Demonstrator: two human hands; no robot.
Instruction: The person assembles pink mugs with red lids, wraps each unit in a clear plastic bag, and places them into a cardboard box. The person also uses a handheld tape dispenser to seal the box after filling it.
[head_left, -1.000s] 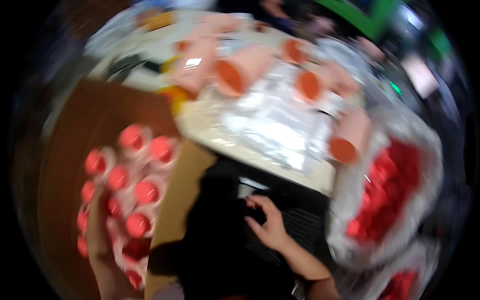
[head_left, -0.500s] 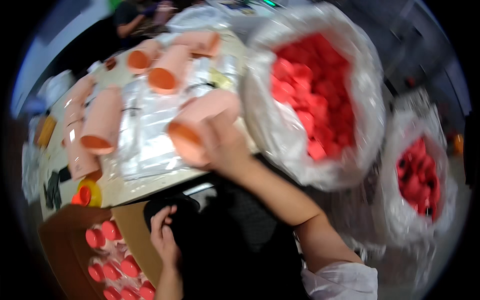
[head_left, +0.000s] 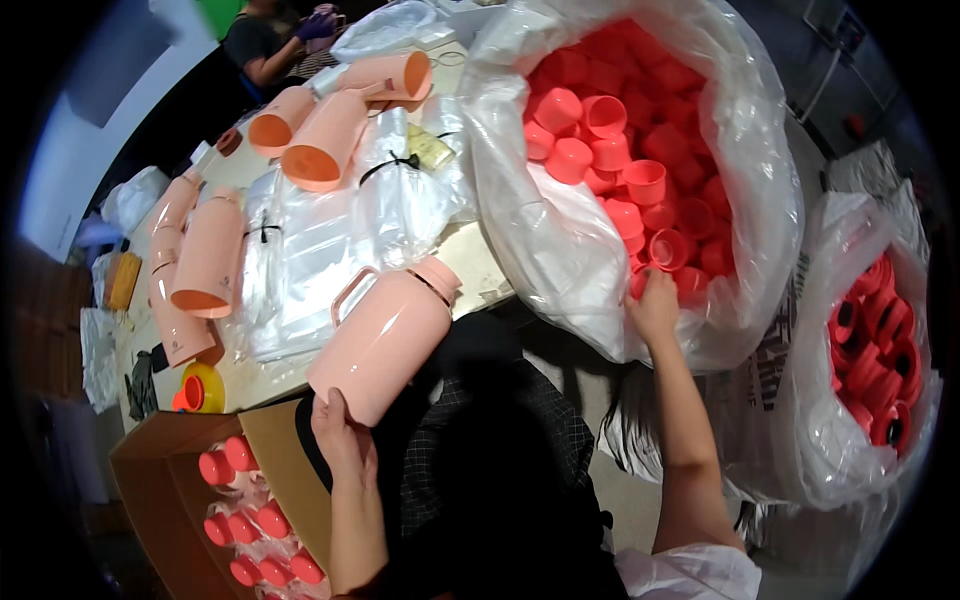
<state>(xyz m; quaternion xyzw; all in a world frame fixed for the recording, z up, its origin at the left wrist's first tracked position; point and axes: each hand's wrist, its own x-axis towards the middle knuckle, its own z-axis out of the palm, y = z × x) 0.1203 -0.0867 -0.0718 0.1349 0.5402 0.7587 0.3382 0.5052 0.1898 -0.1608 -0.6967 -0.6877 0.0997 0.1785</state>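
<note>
A pink vacuum jug [head_left: 385, 330] with a loop handle lies tilted over the table's front edge, its neck toward the upper right. My left hand [head_left: 343, 440] is closed around its lower end. On the right, my right hand [head_left: 655, 305] reaches over the near rim of a large clear plastic bag [head_left: 535, 250]. Its fingers are closed on a red cup-shaped lid [head_left: 668, 250] at the edge of the heap; the fingertips are partly hidden. Many more red lids [head_left: 610, 150] fill the bag.
Pink jug shells [head_left: 210, 255] lie along the table's left and back. Flat plastic sleeves [head_left: 310, 290] cover its middle. A carton [head_left: 280, 450] of red-capped jugs stands at lower left, another bag [head_left: 815, 430] of red parts at right. A co-worker [head_left: 265, 45] sits behind.
The pink jug has turned, neck now toward the upper right, and passed from my right hand to my left. My right hand has moved right into the bag of red lids.
</note>
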